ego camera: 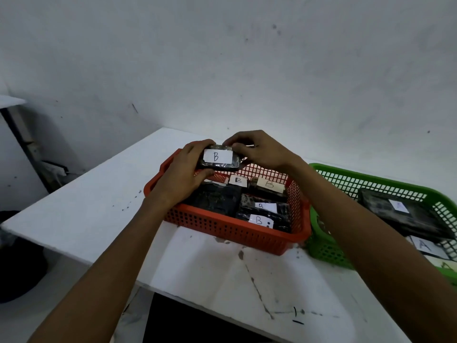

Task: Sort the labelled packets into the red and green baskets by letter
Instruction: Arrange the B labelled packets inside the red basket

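A dark packet with a white label marked B [218, 158] is held above the far end of the red basket [232, 230]. My left hand [184, 170] grips its left side and my right hand [259, 151] grips its upper right edge. Inside the red basket lie several dark packets with B labels [259, 219]. The green basket [329, 246] stands right of the red one, touching it, and holds dark packets labelled A [400, 206].
Both baskets sit on a white table [86, 206] marked with dark scratches and spots. A white wall rises just behind the table. Left of the table are a dark stand and a dark object on the floor [17, 256].
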